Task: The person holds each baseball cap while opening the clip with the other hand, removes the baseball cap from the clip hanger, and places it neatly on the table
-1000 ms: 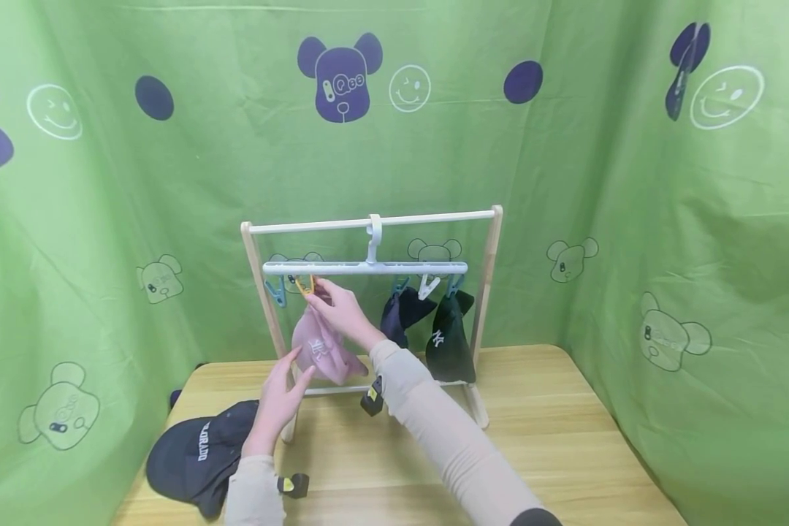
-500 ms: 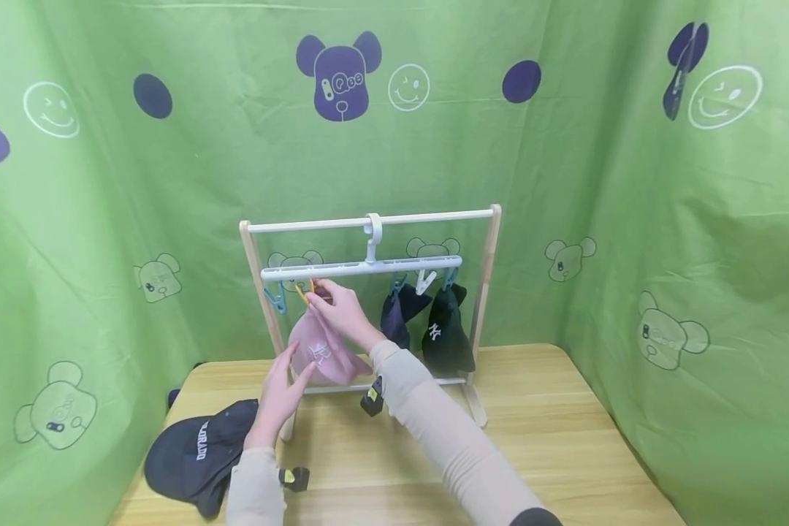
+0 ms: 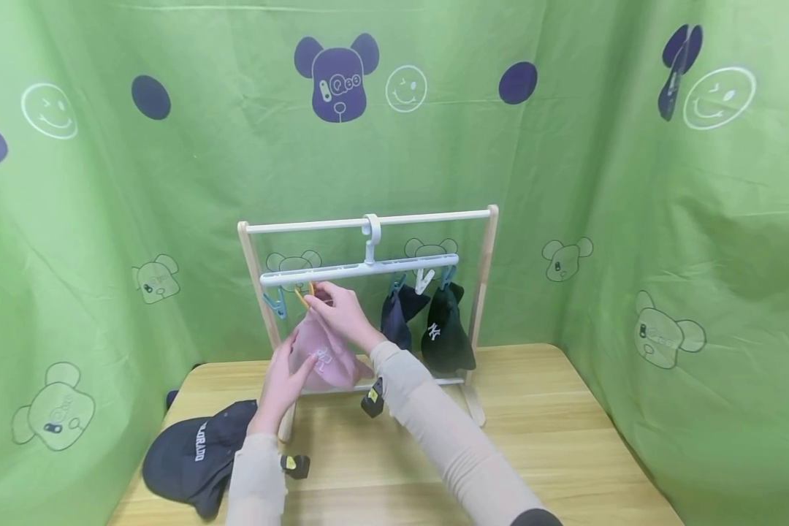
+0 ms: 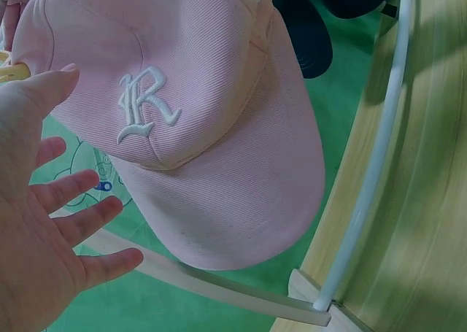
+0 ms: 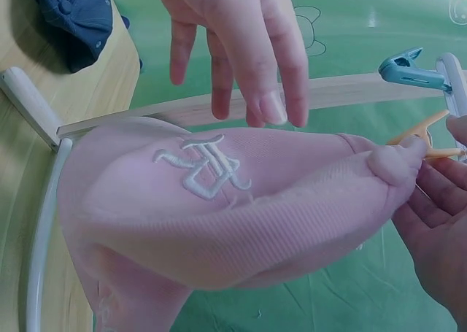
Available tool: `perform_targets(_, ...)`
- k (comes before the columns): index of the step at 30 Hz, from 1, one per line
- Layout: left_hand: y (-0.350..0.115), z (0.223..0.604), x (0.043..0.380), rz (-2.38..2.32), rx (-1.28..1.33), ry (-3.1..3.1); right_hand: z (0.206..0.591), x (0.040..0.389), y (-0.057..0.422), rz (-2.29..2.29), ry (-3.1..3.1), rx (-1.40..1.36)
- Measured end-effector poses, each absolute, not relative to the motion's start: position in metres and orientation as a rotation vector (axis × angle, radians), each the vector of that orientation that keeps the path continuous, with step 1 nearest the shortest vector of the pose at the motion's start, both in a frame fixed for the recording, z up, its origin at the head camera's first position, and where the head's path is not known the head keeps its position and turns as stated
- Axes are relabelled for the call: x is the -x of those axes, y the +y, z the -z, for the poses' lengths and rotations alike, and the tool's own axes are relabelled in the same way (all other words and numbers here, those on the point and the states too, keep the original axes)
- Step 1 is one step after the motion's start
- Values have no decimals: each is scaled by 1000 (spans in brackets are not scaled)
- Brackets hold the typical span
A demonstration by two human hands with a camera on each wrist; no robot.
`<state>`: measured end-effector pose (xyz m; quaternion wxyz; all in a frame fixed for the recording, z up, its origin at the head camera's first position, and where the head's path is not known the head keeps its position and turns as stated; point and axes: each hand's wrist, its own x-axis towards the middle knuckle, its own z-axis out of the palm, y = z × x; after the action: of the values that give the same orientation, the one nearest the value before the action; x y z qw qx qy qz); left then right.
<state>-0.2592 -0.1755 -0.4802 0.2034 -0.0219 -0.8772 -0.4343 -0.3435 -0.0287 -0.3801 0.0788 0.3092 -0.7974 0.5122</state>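
Observation:
A pink baseball cap with a white embroidered letter hangs at the left of the clip hanger, its brim downward. My right hand pinches the yellow clip at the cap's top end; in the right wrist view, the fingers lie by the bunched cap edge and the clip. Exactly how the clip sits on the cap I cannot tell. My left hand is at the cap's left side with fingers spread. The left wrist view shows these fingers straight, beside the cap's crown.
A wooden rack carries the hanger. Dark blue and dark green caps hang on its right side, with a white clip between. A blue clip hangs far left. One black cap lies on the table.
The hanger has tilted and turned, its left end lower, its right end higher. My left hand has moved slightly closer to the pink cap. The right hand stays at the yellow clip.

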Motion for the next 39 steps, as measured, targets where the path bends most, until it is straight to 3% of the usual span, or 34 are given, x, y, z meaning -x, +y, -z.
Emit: perform_targets(39, -162, 462, 287, 1203, 57, -2293, 382, 343, -30, -1551, -2396, -915)
